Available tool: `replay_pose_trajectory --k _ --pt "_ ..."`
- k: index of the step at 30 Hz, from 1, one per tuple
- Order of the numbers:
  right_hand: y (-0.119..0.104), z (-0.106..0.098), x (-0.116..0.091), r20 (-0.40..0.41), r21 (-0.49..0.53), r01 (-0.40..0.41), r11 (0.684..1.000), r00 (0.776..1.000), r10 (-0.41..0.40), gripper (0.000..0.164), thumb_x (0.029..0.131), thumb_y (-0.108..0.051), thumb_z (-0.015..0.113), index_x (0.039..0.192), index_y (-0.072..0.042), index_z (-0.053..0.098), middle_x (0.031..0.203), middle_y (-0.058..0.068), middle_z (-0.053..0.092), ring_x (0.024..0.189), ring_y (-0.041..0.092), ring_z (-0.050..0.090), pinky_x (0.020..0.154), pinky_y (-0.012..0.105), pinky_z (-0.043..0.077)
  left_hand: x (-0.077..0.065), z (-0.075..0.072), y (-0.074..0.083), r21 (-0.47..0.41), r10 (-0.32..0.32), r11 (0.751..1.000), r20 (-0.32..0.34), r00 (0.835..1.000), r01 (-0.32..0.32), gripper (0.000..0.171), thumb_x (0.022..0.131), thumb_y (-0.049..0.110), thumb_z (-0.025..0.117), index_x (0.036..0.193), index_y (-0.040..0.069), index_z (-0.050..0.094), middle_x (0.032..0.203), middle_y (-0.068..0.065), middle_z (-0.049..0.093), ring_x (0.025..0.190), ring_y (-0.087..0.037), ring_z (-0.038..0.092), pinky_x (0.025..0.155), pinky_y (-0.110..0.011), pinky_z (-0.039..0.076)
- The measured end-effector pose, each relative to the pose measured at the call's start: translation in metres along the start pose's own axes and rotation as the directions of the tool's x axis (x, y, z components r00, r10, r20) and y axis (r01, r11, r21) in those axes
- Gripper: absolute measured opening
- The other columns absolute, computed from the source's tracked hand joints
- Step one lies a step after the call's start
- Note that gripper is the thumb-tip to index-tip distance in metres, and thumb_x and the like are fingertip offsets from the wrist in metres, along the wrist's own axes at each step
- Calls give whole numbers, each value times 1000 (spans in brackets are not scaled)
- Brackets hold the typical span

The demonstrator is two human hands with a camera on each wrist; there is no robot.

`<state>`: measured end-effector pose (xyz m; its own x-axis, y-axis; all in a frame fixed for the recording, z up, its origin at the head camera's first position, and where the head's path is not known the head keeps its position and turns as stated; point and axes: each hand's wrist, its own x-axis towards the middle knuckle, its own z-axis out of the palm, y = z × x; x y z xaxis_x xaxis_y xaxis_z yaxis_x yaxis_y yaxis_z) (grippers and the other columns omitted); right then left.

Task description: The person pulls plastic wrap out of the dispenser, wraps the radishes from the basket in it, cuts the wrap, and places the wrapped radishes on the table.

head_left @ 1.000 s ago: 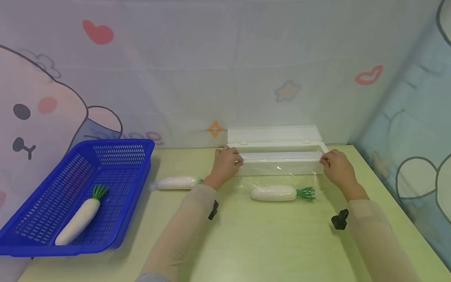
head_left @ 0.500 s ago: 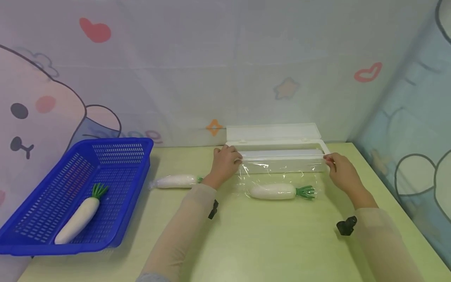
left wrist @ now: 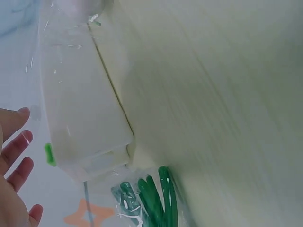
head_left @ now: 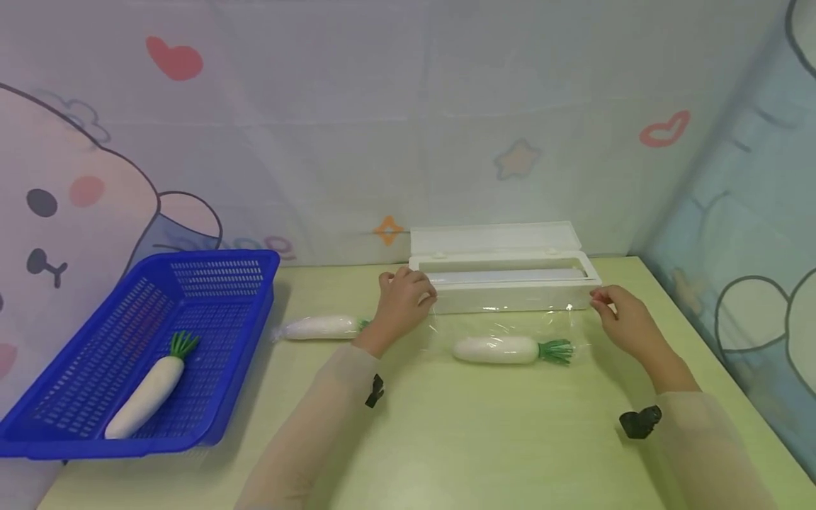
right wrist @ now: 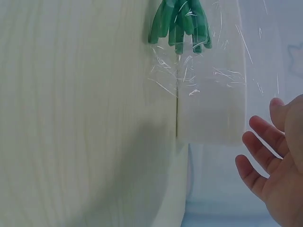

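A sheet of clear plastic wrap spans between my hands, in front of an open white wrap dispenser box. My left hand pinches the wrap near the box's left front corner, with its other fingers spread in the left wrist view. Off the box's right end, my right hand pinches the other side between thumb and finger. Under the wrap lies a white radish with green stems, stems pointing right. A wrapped radish lies left of my left hand, which partly covers its stems.
A blue plastic basket stands at the left with one bare radish inside. The dispenser's raised lid leans toward the printed backdrop behind the table. Another cloth closes off the right side.
The wrap has come away from the dispenser's front rim and dropped lower over the radish. My right hand has moved right and toward me; my left hand has shifted slightly lower.
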<state>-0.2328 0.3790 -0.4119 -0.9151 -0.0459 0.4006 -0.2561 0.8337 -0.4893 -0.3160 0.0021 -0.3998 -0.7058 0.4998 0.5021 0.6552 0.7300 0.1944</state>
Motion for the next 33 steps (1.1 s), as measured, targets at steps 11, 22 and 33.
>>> replay_pose_trajectory --k 11,22,33 --pt "-9 -12 -23 -82 -29 103 994 991 -105 14 95 -3 58 106 6 60 99 20 63 83 -8 41 65 18 40 -21 -14 12 -112 47 993 25 999 -44 3 88 15 70 87 17 73 93 4 69 93 -20 54 94 -57 32" --pt "-16 -18 -51 -93 2 144 990 985 -143 4 95 -4 58 95 0 57 110 19 64 101 -14 38 66 13 38 -44 -25 21 -167 73 984 67 995 -61 5 86 15 71 86 19 73 96 4 70 97 -19 55 92 -55 32" --pt "-26 -23 -82 -87 -7 213 977 973 -213 15 89 5 62 87 -8 55 108 15 64 103 -12 40 68 13 38 -71 -35 29 -209 123 973 94 988 -101 5 85 14 72 86 19 73 90 8 70 92 -16 55 91 -53 35"
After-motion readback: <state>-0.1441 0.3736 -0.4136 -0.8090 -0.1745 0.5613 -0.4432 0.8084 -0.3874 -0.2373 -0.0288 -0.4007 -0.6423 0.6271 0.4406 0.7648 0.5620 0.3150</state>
